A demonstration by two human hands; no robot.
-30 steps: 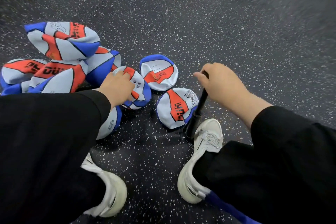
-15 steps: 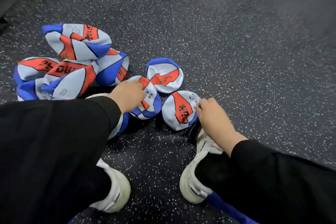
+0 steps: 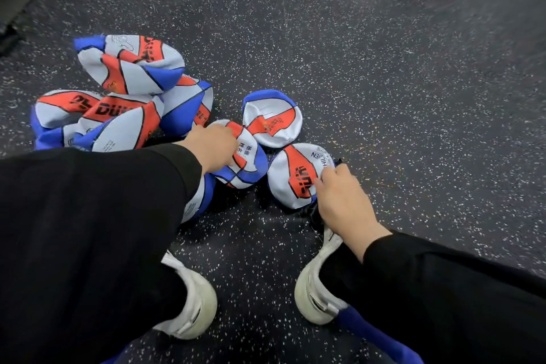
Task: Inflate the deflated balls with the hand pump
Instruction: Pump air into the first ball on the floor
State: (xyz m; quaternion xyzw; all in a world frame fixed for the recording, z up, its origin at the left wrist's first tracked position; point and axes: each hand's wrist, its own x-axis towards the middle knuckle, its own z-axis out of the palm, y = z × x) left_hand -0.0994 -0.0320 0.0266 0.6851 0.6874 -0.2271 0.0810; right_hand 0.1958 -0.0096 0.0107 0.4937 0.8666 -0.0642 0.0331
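Your left hand [image 3: 213,147] rests on a crumpled white, orange and blue deflated ball [image 3: 246,161]. Your right hand [image 3: 339,201] sits low beside another flattened ball [image 3: 292,176], fingers curled over something black that's mostly hidden. White sneakers [image 3: 193,309] stand planted on the speckled black rubber floor [image 3: 384,91].

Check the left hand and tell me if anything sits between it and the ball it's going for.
Nothing visible does. The left hand already rests on the crumpled ball in front of the left knee. The right hand covers the black pump beside the next ball, so its grip is mostly hidden.
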